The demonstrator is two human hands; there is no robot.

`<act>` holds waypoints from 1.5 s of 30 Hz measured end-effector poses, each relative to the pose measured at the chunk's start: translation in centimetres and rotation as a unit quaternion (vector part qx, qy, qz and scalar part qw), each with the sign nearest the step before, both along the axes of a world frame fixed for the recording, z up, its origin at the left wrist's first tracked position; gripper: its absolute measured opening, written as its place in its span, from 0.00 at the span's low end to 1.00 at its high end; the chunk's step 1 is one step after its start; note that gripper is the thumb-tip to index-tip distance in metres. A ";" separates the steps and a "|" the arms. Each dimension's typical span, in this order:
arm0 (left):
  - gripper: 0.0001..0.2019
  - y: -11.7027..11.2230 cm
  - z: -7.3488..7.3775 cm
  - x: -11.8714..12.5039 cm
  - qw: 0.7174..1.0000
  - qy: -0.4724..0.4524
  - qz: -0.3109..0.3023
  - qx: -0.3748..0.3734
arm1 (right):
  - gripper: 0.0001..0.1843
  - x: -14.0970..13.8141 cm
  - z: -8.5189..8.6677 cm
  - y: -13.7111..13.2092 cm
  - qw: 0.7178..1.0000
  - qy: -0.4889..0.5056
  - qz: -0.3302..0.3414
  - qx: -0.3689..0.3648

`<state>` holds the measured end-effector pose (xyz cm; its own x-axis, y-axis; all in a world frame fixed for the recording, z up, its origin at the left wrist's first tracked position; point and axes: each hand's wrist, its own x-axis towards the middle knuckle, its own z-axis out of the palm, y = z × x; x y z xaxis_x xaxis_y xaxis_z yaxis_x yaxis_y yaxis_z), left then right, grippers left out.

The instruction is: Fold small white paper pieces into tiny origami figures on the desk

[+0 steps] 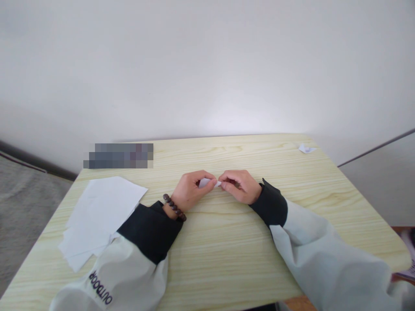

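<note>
Over the middle of the table, a small folded piece of white paper point(204, 182) is pinched between both hands. My left hand point(191, 185), with a dark bead bracelet at the wrist, is closed on the paper's larger part. From the other side, my right hand point(240, 185) grips the narrow end between thumb and forefinger. The fingertips of the two hands are close together. Much of the paper is hidden behind the left fingers, so its full shape cannot be made out.
Several loose white sheets point(100, 211) overlap on the left of the pale wooden table point(220, 259), partly under my left sleeve. Behind them lies a blurred-out dark object point(118, 156). A small folded white paper point(306, 149) sits at the far right corner. A white wall point(207, 69) borders the back edge.
</note>
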<state>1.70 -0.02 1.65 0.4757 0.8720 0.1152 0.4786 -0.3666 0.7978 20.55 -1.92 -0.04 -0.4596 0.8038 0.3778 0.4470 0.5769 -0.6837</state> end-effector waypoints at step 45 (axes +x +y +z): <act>0.11 0.7 -1.5 -0.1 0.989 -0.135 0.041 -0.038 | 0.05 -0.3 -0.1 0.4 0.982 -0.023 -0.138 0.126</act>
